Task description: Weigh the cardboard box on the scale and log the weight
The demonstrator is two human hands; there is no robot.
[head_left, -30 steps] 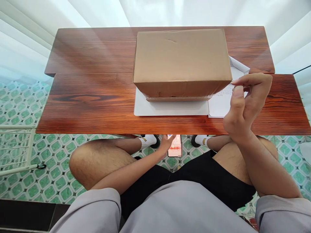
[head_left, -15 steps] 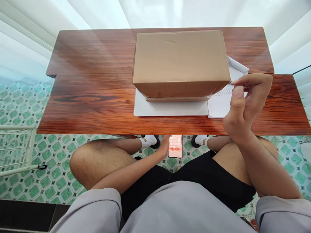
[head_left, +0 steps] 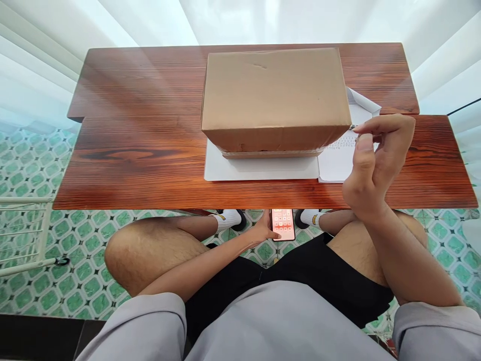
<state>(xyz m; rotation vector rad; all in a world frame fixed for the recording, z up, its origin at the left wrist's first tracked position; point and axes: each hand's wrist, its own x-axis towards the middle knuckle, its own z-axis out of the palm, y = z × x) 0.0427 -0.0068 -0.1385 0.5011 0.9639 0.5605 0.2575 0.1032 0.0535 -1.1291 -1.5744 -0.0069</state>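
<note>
Below the table's front edge my left hand (head_left: 264, 229) is closed on a smartphone (head_left: 283, 225), its lit screen full of app icons and the thumb over its lower left. The phone's upper end is hidden by the tabletop. At the right front corner of a brown cardboard box (head_left: 276, 93), my right hand (head_left: 378, 160) is raised with bent wrist and curled fingers. Between its fingertips and the box corner shows a small dark, shiny bit, too small to name. Under that hand lies white paper (head_left: 334, 165) with rows of handwriting, partly covered by the box.
The box rests over a flat white board or sheet (head_left: 259, 170) on the reddish wooden table (head_left: 131, 160). My knees and feet are beneath the table. A white metal rack (head_left: 26, 235) stands on the tiled floor at left, and pale curtains (head_left: 233, 20) hang behind.
My left hand has brought the phone slightly right and its thumb now reaches onto the screen. The view has shifted a little; my right hand keeps its pose by the box corner.
</note>
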